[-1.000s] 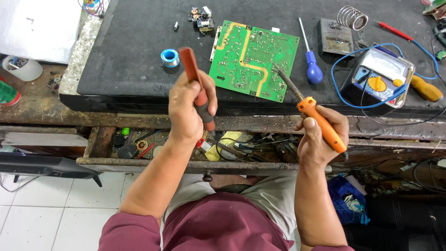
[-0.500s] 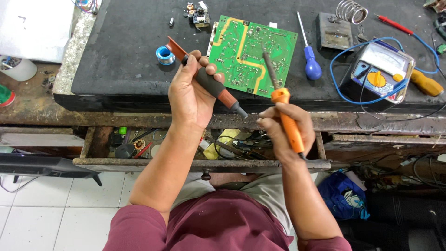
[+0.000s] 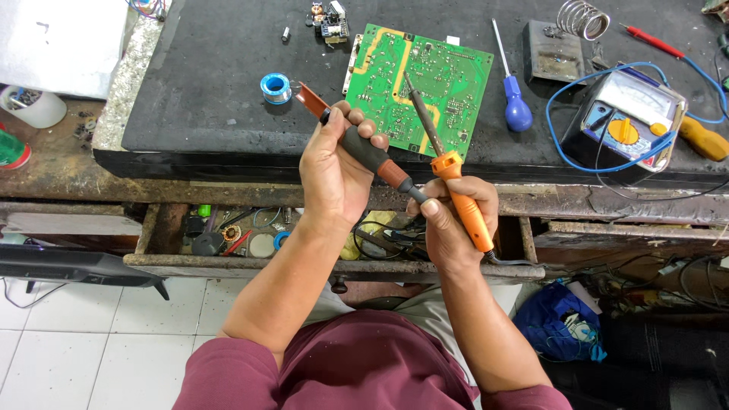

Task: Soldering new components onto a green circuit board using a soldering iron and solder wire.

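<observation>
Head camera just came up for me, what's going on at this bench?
A person sits at a dark work mat holding two tools above an open drawer. The left hand grips a black-and-red pump-style desoldering tool. The right hand holds an orange-handled soldering iron, tip pointing up over the green circuit board. Neither tool touches the board. A blue-handled screwdriver and an analogue multimeter lie to the right.
</observation>
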